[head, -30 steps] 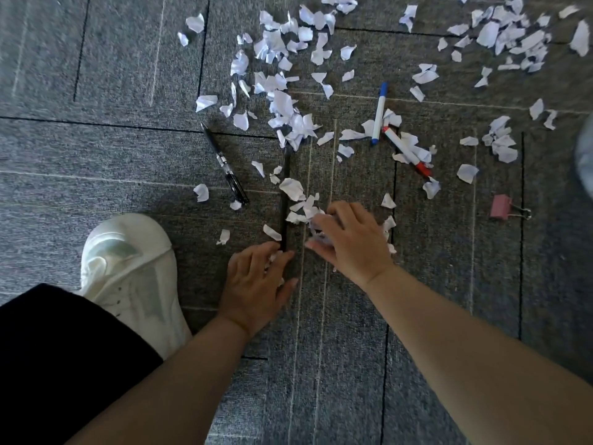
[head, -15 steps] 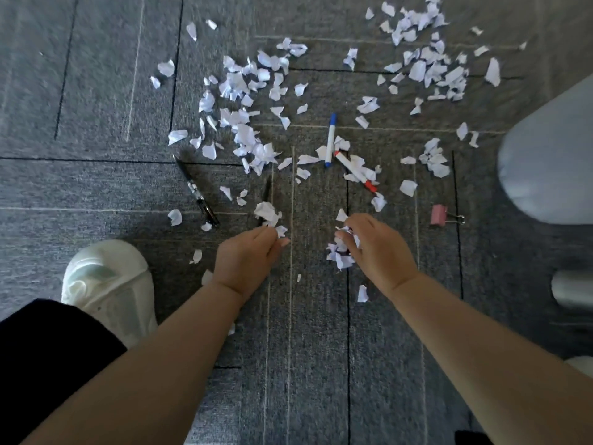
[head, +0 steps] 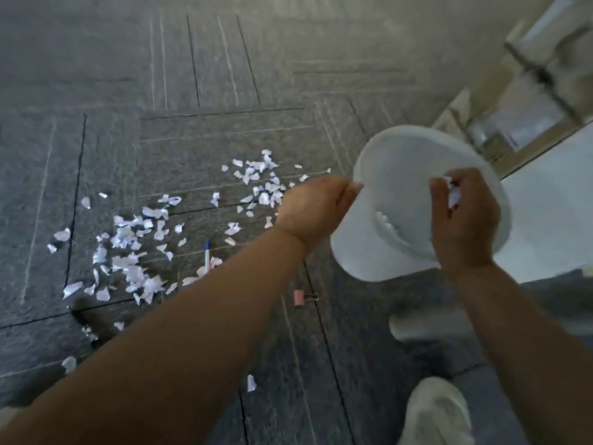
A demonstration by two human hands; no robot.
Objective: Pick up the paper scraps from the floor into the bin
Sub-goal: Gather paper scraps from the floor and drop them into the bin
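Note:
A white bin stands on the grey carpet at the right, its mouth facing me. My right hand hovers over that mouth, fingers closed on a wad of white paper scraps. My left hand is curled shut at the bin's left rim; whether it holds scraps is hidden. Many white paper scraps still lie scattered on the carpet to the left, with another patch of scraps farther back.
A blue-capped marker lies among the scraps, partly behind my left forearm. A pink binder clip sits on the carpet below the bin. My white shoe is at bottom right. Pale furniture stands at the top right.
Both hands have lifted off the carpet and swung right to the bin. The view has turned right, so the bin now fills the right side and the scrap pile lies at the left.

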